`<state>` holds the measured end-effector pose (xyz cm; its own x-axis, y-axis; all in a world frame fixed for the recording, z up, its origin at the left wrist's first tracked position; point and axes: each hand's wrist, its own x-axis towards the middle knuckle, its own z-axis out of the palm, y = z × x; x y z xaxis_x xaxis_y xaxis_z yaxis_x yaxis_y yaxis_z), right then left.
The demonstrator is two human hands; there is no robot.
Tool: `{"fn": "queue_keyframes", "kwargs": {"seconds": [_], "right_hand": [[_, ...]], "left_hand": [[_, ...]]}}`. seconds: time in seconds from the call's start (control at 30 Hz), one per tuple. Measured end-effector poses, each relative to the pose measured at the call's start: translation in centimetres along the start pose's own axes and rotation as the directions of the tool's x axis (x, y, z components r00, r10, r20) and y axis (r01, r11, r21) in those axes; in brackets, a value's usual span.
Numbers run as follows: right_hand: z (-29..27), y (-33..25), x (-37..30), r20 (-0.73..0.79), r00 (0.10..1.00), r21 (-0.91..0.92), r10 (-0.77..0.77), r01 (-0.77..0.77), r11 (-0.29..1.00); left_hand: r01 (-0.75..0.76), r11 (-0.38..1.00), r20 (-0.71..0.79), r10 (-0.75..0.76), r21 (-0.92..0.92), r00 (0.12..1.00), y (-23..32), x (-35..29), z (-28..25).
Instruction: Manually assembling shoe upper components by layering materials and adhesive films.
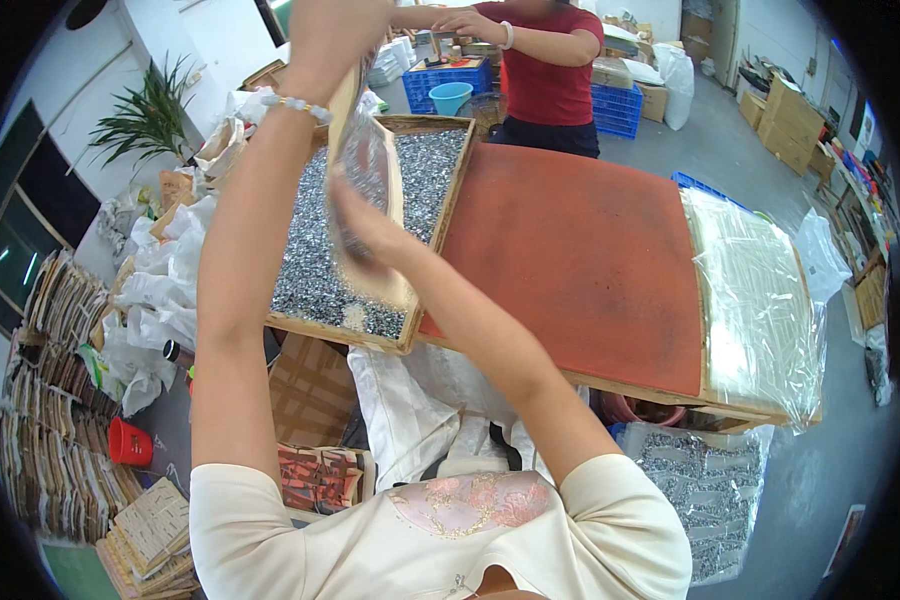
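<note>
A thin cream-coloured board (396, 195) with shiny silvery bits on its face is held up on a steep slant, partly smeared by motion. At the top of the picture my left hand (338, 35), a bead bracelet on its wrist, is closed round the board's upper end. My right hand (365, 225) is at the board's lower part; its fingers are blurred, so their grip cannot be made out. Beneath both hands stands a shallow wooden tray (444, 215) filled with glittering black and silver chips. Part of the tray is hidden behind the board and my arms.
Right of the tray lies a rust-red mat (580, 260), then a stack wrapped in clear plastic (755, 300). Across the table another person in a red shirt (550, 75) reaches leftward. Stacked thin boards (55, 400), a red bucket (130, 441) and white bags (155, 295) stand left.
</note>
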<state>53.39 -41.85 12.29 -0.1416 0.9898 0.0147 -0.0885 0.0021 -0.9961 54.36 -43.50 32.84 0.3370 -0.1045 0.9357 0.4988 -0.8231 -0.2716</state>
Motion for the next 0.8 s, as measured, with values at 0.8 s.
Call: {"fn": "queue_keyframes", "kwargs": {"seconds": [0.8], "right_hand": [[-12.6,15.8,-16.2,-0.344,0.905,0.227,-0.248,0.337,0.914]], "left_hand": [[-0.231,0.831,0.282,0.412,-0.506,0.866,27.1,-6.4,15.9]]}}
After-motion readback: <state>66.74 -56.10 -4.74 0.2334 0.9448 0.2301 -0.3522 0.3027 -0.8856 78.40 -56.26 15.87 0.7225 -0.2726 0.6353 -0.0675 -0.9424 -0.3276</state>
